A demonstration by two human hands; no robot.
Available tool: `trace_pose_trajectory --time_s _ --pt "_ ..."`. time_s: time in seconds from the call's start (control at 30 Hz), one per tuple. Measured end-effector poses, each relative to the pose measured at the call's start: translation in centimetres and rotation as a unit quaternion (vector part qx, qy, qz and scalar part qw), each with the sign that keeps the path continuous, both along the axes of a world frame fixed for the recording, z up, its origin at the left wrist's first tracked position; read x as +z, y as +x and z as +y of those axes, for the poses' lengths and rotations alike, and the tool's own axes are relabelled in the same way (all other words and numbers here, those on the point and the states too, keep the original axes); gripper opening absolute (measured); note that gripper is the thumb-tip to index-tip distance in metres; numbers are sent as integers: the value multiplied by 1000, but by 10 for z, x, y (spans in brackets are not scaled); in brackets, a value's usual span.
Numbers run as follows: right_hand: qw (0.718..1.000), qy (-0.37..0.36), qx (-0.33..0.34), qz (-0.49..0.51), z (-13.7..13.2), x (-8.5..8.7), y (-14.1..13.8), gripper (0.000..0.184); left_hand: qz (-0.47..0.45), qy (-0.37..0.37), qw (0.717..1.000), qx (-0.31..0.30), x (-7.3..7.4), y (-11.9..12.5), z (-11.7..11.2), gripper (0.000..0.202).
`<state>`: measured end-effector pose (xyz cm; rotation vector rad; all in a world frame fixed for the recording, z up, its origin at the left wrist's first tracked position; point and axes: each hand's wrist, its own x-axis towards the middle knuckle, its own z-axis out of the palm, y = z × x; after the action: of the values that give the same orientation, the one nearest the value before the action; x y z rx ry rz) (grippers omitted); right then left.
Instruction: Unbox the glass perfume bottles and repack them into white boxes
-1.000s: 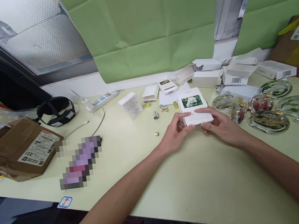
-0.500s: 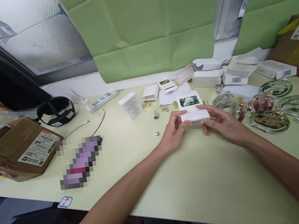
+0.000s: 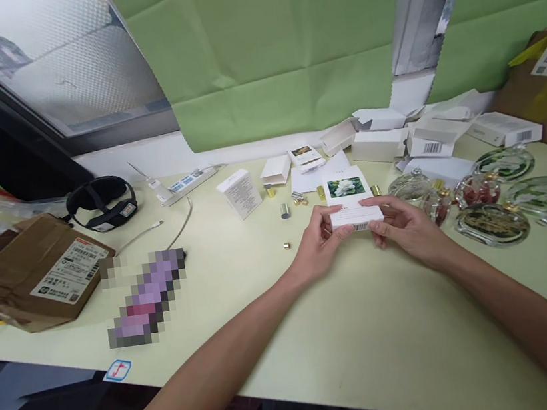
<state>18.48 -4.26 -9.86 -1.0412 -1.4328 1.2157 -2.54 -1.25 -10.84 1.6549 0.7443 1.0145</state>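
A white cardboard box [image 3: 348, 203] with a white-flower picture and a barcode on its near end is held between both hands. My left hand [image 3: 319, 240] grips its left side, thumb at the near end. My right hand [image 3: 401, 223] closes on the right side, its thumb at the near corner; some of its fingers are hidden beneath. Just beyond the box lie small gold caps [image 3: 321, 192] and a silver cap [image 3: 285, 211]. A tiny gold ring [image 3: 287, 245] sits left of my left hand. Right of my right hand lie several glass perfume bottles [image 3: 492, 223].
White boxes [image 3: 379, 144] are piled along the back, and one small white box [image 3: 240, 194] stands upright. At left are a brown carton [image 3: 26, 278], a black headset [image 3: 102, 206], a power strip [image 3: 194, 182] and a blurred-out purple item [image 3: 151, 295]. Another carton [image 3: 540, 89] stands far right.
Both thumbs have shifted slightly on the box's near end, and the box is tipped a little, so less of its barcode shows. Everything else stays in place.
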Motion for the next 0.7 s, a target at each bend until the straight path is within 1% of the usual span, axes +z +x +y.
trace_pose_trajectory --time_s 0.17,0.3,0.43,0.53,0.7 --pt "1000 -6 -8 5 1 0 0 36 3 10 1000 3 -2 -1 1 40" --pt "1000 -7 -26 9 2 -1 1 39 12 16 1000 -7 -2 -1 1 40" --pt "1000 -8 -17 23 2 -1 4 41 2 23 999 -25 0 -1 2 41" --pt "1000 -3 -9 30 2 -1 5 40 -10 23 999 -26 2 -1 2 40" --pt "999 7 -25 27 3 -4 3 39 -11 19 1000 -20 3 0 1 39"
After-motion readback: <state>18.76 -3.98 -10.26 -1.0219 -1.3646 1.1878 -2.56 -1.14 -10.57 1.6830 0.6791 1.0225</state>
